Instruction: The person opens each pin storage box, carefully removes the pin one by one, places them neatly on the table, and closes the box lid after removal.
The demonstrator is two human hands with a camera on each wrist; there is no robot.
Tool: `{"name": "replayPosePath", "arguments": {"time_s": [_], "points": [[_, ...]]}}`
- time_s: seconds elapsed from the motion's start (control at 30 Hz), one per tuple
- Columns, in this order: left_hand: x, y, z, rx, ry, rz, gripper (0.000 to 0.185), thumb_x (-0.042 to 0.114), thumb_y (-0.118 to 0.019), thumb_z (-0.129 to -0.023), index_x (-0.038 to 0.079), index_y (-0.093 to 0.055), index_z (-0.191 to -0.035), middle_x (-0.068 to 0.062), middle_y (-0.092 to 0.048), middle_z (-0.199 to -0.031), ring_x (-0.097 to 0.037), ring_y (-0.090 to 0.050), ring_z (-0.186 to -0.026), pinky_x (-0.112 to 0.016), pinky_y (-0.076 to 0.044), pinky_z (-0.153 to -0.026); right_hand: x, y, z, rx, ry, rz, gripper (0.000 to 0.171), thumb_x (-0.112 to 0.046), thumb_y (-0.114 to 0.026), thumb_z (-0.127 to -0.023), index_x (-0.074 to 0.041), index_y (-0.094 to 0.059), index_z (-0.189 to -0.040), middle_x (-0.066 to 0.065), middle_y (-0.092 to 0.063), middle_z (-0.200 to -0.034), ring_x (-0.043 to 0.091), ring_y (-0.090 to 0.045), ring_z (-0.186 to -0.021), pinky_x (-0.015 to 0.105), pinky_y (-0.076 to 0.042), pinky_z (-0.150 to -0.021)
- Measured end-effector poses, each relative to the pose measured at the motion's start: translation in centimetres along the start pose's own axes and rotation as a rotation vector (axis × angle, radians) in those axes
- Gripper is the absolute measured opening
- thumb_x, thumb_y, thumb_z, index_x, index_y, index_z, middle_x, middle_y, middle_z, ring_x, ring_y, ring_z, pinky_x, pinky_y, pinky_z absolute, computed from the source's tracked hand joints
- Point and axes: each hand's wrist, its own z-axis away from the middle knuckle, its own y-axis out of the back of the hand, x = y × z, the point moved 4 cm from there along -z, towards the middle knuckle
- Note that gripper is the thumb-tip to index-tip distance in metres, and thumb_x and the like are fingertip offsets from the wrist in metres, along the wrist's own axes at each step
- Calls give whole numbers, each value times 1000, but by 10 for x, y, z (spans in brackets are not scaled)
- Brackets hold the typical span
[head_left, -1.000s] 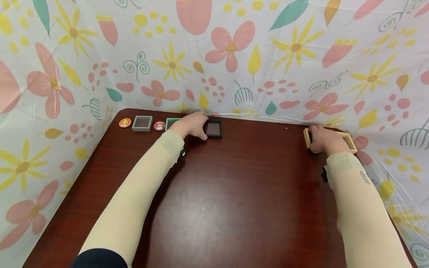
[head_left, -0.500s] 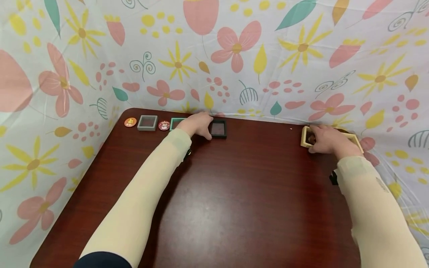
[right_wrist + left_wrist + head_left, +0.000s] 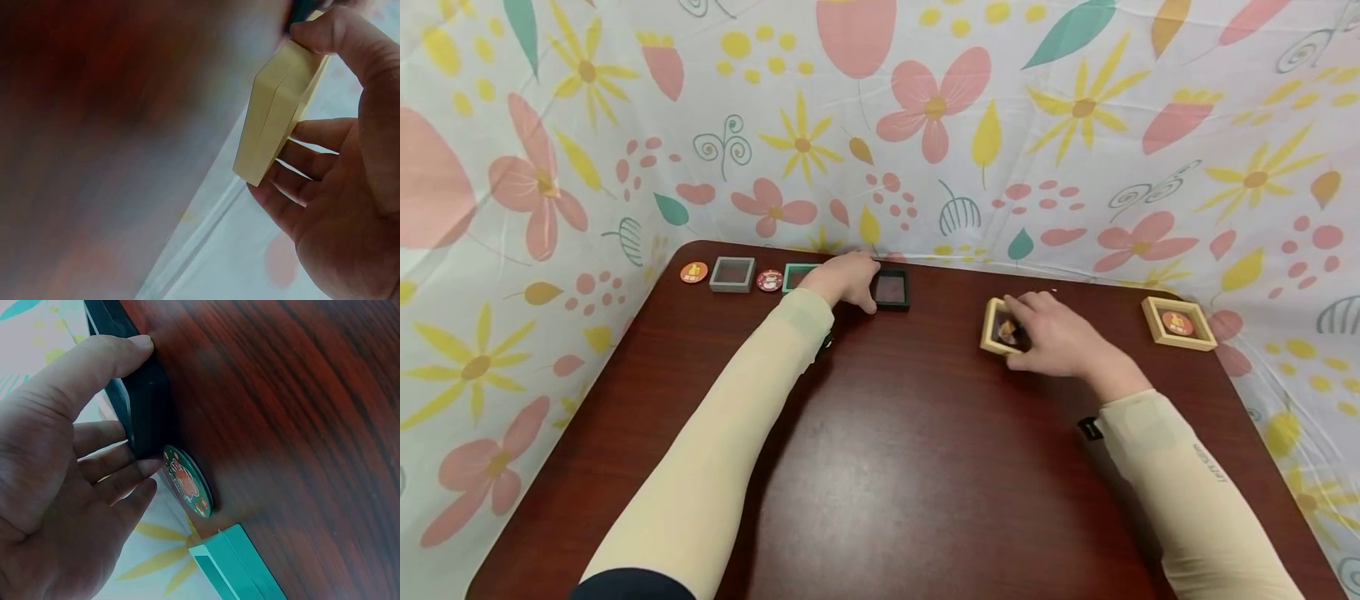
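My left hand grips a black square frame at the table's back edge. In the left wrist view its thumb presses the black frame's near side and its fingers curl round the far side. A round badge with a red figure lies just beside those fingers. My right hand holds a pale wooden frame with a small item inside, right of centre on the table. The right wrist view, partly blurred, shows the wooden frame pinched between thumb and fingers.
Along the back left edge lie an orange badge, a grey frame, a red badge and a teal frame. A second wooden frame with an orange badge sits at the right edge. Flowered cloth surrounds the dark wooden table.
My right hand has carried one wooden frame leftward from the back right corner, uncovering the second wooden frame with its orange badge. My left hand has stayed on the black frame.
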Motion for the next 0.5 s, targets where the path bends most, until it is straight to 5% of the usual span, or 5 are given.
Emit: {"name": "replayPosePath", "arguments": {"time_s": [0.5], "points": [[2, 1, 4, 7, 13, 28, 76, 36, -80, -101, 4, -51, -164, -19, -42, -171, -37, -44, -154, -48, -44, -117, -129, -23, -7, -5, 205, -2, 103, -44, -88, -75, 11, -55, -156, 22, -62, -139, 36, -60, -124, 53, -51, -110]]}}
